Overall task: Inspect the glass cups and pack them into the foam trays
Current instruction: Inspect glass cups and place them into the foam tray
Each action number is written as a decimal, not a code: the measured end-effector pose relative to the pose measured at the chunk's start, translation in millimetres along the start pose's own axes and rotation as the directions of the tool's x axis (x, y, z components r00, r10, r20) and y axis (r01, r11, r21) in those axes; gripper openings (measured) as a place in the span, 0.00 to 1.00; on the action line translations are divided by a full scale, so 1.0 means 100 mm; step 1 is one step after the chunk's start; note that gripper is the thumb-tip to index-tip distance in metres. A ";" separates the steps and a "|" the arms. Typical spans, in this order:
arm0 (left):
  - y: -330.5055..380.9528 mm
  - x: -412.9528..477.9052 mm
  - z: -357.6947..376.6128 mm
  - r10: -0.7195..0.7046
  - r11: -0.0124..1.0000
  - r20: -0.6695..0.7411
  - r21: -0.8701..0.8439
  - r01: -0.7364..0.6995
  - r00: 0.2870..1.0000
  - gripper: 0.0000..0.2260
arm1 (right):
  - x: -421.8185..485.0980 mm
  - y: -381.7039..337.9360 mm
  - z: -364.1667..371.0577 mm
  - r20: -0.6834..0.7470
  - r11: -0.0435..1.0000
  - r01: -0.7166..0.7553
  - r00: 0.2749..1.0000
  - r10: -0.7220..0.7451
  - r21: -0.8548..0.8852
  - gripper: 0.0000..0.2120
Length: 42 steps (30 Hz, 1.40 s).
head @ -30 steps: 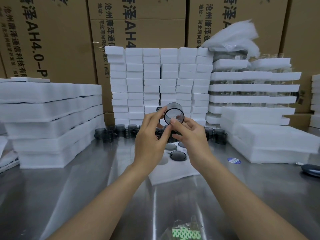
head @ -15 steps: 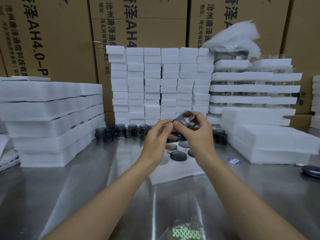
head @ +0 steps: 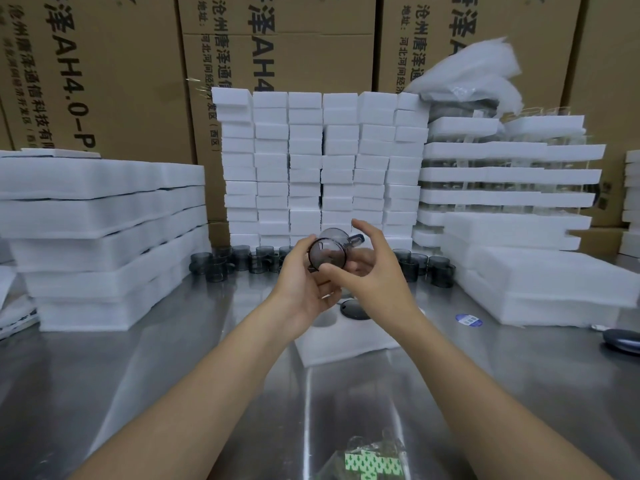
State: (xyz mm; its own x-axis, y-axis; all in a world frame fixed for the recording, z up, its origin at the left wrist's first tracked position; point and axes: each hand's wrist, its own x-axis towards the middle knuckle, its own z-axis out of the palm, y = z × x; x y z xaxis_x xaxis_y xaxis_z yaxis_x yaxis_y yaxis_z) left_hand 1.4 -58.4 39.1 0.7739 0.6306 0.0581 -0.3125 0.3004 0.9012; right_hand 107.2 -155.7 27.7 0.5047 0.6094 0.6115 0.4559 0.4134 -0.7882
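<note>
A smoky glass cup (head: 327,253) with a handle lies on its side above the table, its round end facing me and the handle pointing right. My left hand (head: 299,278) grips it, thumb on the rim. My right hand (head: 372,275) curves wide around the cup. Its thumb touches the lower edge and its index finger is lifted off above the handle. Below the hands lies a white foam tray (head: 346,344) with round holes. One hole holds a dark cup (head: 353,311); another hole (head: 325,320) shows bare. Several loose cups (head: 242,258) stand in a row at the back.
Stacked foam sheets (head: 104,220) rise at the left, small foam blocks (head: 311,168) at centre back, and packed trays (head: 519,271) at the right. A blue sticker (head: 468,320) and a dark object (head: 623,337) lie on the steel table. A plastic bag (head: 374,462) lies near me.
The cup has been turned so its round end faces me and the handle points right. My right hand's fingers have come off it and spread; my left hand still holds it.
</note>
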 end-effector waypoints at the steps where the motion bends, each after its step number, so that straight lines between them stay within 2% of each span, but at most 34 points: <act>1: 0.01 0.01 -0.01 -0.017 1.000 0.015 -0.020 0.017 1.000 0.20 | 0.01 0.01 0.01 0.007 0.999 -0.026 1.000 0.025 0.025 0.39; 4: 0.01 0.02 -0.03 -0.057 0.995 0.055 -0.074 0.061 0.997 0.20 | 0.02 0.01 0.00 0.027 0.991 -0.114 0.993 0.113 0.067 0.34; 8: 0.01 0.03 -0.03 -0.082 0.993 0.068 -0.085 0.088 0.994 0.18 | 0.01 -0.01 -0.03 0.158 0.982 -0.159 0.977 0.143 0.099 0.13; 11: 0.01 0.03 -0.03 -0.095 0.991 0.057 -0.086 0.100 0.994 0.18 | 0.02 -0.01 -0.05 0.204 0.972 -0.194 0.965 0.164 0.134 0.11; 15: 0.02 0.06 -0.05 -0.158 0.980 0.057 -0.113 0.164 0.986 0.24 | 0.06 0.00 -0.10 0.277 0.912 -0.318 0.929 0.246 0.259 0.12; 19: 0.02 0.07 -0.07 -0.199 0.974 0.017 0.114 0.195 0.980 0.18 | 0.07 0.01 -0.12 0.264 0.930 -0.290 0.937 0.228 0.227 0.07; 20: 0.03 0.08 -0.09 -0.141 0.968 -0.040 0.206 0.146 0.989 0.17 | 0.07 0.00 -0.12 0.254 0.931 -0.288 0.940 0.230 0.224 0.08; 22: 0.05 0.11 -0.15 0.065 0.909 -0.145 0.417 0.001 0.987 0.15 | 0.09 0.00 -0.12 0.222 0.941 -0.270 0.949 0.223 0.205 0.10; 25: 0.10 0.21 -0.31 0.359 0.790 -0.213 0.589 -0.173 0.909 0.10 | 0.09 0.02 -0.11 0.138 0.976 -0.191 0.975 0.176 0.101 0.11; 27: 0.11 0.28 -0.44 0.418 0.778 -0.245 0.594 -0.205 0.875 0.10 | 0.06 0.06 -0.07 0.100 0.985 -0.169 0.981 0.165 0.033 0.14; 30: 0.08 0.34 -0.55 0.377 0.788 -0.260 0.595 -0.160 0.889 0.08 | 0.02 0.18 0.01 0.088 0.973 -0.149 0.982 0.166 -0.176 0.22; 33: 0.08 0.37 -0.63 0.265 0.774 -0.223 0.629 -0.069 0.938 0.09 | -0.02 0.27 0.08 0.120 0.895 -0.011 0.990 0.072 -0.446 0.24; 36: 0.07 0.35 -0.70 0.102 0.709 -0.129 0.705 0.019 0.986 0.10 | -0.04 0.30 0.13 0.135 0.857 0.050 0.991 0.023 -0.512 0.28; 38: 0.05 0.34 -0.74 0.044 0.671 -0.084 0.741 0.033 0.996 0.10 | -0.04 0.33 0.16 0.138 0.830 0.081 0.990 -0.005 -0.552 0.28; 42: 0.03 0.39 -0.79 0.187 0.573 -0.069 0.818 -0.052 0.980 0.09 | -0.08 0.37 0.23 0.118 0.790 0.094 0.993 -0.028 -0.606 0.33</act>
State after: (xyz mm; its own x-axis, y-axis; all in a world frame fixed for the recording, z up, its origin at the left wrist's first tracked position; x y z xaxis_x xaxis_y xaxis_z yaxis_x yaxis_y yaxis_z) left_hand -13.0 23.1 9.8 0.6615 0.7239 0.1960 0.2318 -0.4459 0.8646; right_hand 103.1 -130.0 -7.5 0.4022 0.6729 0.6209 0.8518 -0.0264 -0.5232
